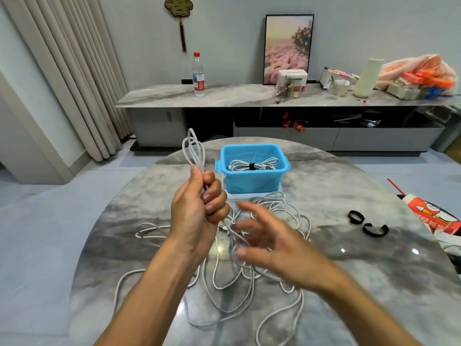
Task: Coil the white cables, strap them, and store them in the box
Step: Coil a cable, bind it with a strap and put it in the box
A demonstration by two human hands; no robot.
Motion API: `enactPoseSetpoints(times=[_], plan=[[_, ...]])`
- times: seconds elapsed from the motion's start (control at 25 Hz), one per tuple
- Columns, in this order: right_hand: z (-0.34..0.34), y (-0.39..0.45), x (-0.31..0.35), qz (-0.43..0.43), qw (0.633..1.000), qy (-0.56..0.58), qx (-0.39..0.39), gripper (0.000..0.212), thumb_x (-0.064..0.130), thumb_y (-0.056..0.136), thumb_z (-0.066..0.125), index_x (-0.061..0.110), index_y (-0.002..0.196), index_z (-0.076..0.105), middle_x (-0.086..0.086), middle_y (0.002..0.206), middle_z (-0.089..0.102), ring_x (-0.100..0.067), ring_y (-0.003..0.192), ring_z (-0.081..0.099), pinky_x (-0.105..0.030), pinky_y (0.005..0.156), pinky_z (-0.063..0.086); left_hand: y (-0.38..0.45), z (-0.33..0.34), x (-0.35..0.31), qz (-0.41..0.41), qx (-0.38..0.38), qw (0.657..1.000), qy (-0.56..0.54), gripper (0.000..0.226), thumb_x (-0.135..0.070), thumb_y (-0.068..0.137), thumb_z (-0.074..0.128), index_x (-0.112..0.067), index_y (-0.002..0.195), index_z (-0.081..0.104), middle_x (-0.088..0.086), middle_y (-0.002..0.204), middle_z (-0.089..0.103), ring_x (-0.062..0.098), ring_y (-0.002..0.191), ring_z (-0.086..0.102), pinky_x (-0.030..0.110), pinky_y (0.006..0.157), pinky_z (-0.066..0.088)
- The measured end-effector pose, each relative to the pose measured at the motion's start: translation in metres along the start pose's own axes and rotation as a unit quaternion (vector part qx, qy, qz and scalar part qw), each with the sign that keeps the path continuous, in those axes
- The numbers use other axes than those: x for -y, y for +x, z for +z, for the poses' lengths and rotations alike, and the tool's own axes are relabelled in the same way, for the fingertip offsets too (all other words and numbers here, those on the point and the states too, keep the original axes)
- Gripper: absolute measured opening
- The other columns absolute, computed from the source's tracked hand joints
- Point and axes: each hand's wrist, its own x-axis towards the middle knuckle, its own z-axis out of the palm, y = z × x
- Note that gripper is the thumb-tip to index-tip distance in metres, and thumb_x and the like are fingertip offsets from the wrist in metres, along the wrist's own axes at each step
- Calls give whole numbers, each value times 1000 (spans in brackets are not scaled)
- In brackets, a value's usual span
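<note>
Grey marbled round table [349, 270] fills my view, with a long sideboard [224, 97] against the far wall carrying a water bottle [198, 74] and a framed flower picture [288, 49].

Left hand [199, 208] raised over the table, fist clenched round a bundle of white cable; coiled loops [193, 149] stick up above the thumb.

Right hand [279, 243] lower and to the right, fingers spread and relaxed, blurred, hovering over the tangle. I cannot tell whether a strand touches the fingertips.

Loose white cables [224, 283] sprawl across the table under both forearms.

Blue box [252, 181] beyond the hands, standing on a white lid [280, 189]. Inside it, one coiled cable [252, 166] already bound with a black strap.

Two black straps [368, 223] lie curled on the table to the right, apart from the cables.
</note>
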Motion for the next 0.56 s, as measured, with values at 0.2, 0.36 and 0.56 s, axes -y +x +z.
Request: enactPoseSetpoints(times=[0.2, 0.36, 0.56], plan=[[-13, -6, -20, 180, 921, -299, 171, 21, 33, 95, 58, 19, 84, 67, 5, 57, 62, -16, 53, 65, -15, 50, 46, 10, -25, -53, 79, -25, 992, -98, 40, -37, 106, 30, -22, 71, 43, -10, 50, 27, 2, 38, 22, 16, 35, 16], [-80, -10, -26, 268, 891, -363, -42, 40, 51, 95, 56, 19, 76, 70, 10, 57, 69, -4, 58, 65, -17, 55, 43, 14, -45, -83, 123, -68, 981, -133, 45, -37, 106, 29, -22, 67, 44, -10, 49, 27, 5, 40, 22, 18, 41, 13], [-112, -22, -51, 245, 912, -321, -67, 15, 33, 83, 78, 20, 77, 73, 1, 72, 70, -11, 72, 62, -25, 63, 43, 18, -44, -75, 113, -100, 984, -95, 42, -39, 107, 28, -23, 70, 41, -10, 49, 27, 4, 39, 21, 18, 39, 12]])
